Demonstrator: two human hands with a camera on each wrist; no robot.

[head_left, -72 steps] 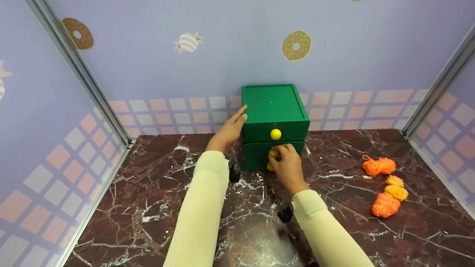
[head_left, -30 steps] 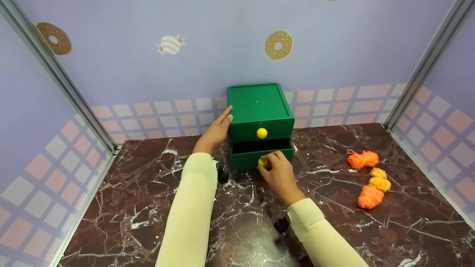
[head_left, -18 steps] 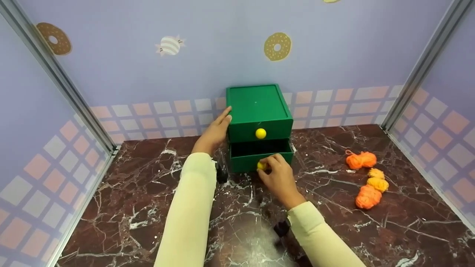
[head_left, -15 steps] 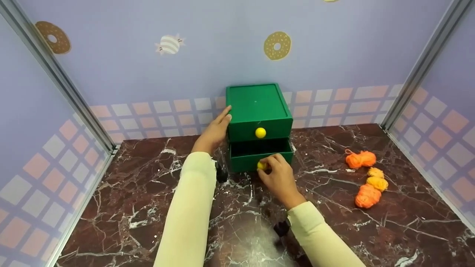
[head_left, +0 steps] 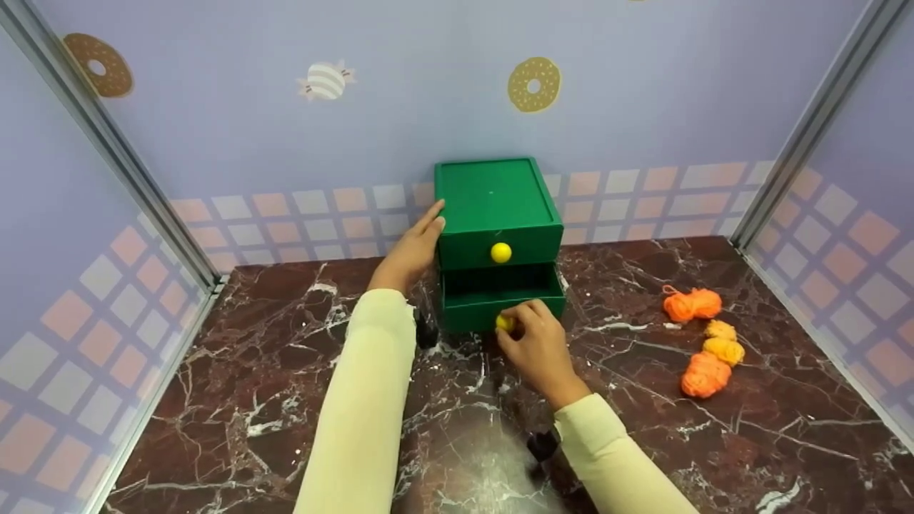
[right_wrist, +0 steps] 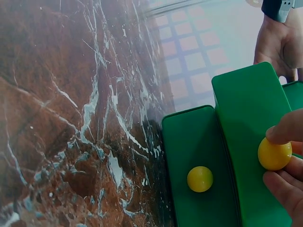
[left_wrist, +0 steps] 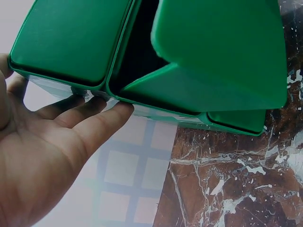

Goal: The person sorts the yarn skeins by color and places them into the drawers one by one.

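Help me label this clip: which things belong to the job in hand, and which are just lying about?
In the job:
boxy green plastic-looking cabinet, left grip resting on its side
green rectangular middle drawer, pulled open
round yellow knob, pinched by right grip

Apparently just lying about, untouched:
two plump orange yarn bundles
one narrow-waisted yellow yarn bundle

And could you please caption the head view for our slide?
Right hand pinching the knob of an open drawer, left hand against the cabinet, yarn at right.
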